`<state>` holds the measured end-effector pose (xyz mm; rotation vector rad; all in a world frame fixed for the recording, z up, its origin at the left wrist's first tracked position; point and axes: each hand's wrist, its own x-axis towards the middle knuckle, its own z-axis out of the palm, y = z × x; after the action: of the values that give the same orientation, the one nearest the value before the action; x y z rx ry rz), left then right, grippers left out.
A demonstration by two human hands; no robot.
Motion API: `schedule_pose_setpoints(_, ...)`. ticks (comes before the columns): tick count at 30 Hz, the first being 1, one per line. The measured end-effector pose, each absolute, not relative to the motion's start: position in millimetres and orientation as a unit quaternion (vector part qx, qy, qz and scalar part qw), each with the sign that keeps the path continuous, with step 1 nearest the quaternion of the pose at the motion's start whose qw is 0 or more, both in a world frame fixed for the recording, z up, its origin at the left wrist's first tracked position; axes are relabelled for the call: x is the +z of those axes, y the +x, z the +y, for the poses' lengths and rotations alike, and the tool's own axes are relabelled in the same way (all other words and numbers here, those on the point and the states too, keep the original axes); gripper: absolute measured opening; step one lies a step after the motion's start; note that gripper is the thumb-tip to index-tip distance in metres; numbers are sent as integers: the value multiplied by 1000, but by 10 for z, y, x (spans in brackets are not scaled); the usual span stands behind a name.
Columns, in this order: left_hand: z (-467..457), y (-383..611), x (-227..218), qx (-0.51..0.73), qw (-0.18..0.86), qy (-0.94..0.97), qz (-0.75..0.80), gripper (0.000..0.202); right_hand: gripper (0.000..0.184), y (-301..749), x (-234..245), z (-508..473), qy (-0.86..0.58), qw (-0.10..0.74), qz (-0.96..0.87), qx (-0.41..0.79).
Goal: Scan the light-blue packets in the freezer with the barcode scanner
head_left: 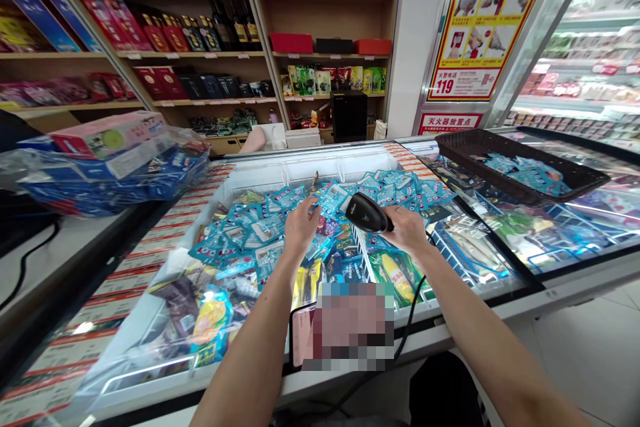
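My right hand [407, 230] is wrapped round the handle of a black barcode scanner [367, 213], its head pointing left. A cable runs down from it past the front edge. My left hand [301, 227] has its thumb and fingertips closed at the left edge of a small blue packet [334, 197] with a printed label, just left of the scanner head. Many similar blue packets [265, 230] lie loose around both hands on the glass top of a chest freezer [165, 353]. Another pile of blue packets [400, 185] lies behind the scanner.
A dark brown basket [525, 177] with blue packets stands at the right. Plastic-wrapped boxes [115, 153] sit at the left. A phone [303, 337] lies at the front edge, beside a blurred patch. Shelves [200, 53] with boxes and bottles stand behind.
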<state>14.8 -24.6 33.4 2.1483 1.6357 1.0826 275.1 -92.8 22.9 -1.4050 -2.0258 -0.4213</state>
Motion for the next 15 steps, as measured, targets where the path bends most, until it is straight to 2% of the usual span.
schedule_pose_setpoints(10,-242,140,326,361,81,729,576,37,29,2757,217,-938,-530,325,-763,-177)
schedule_pose_setpoints(15,-253,86,368,346,4,680,646,36,28,2775,212,-928,-538,318,-760,-177)
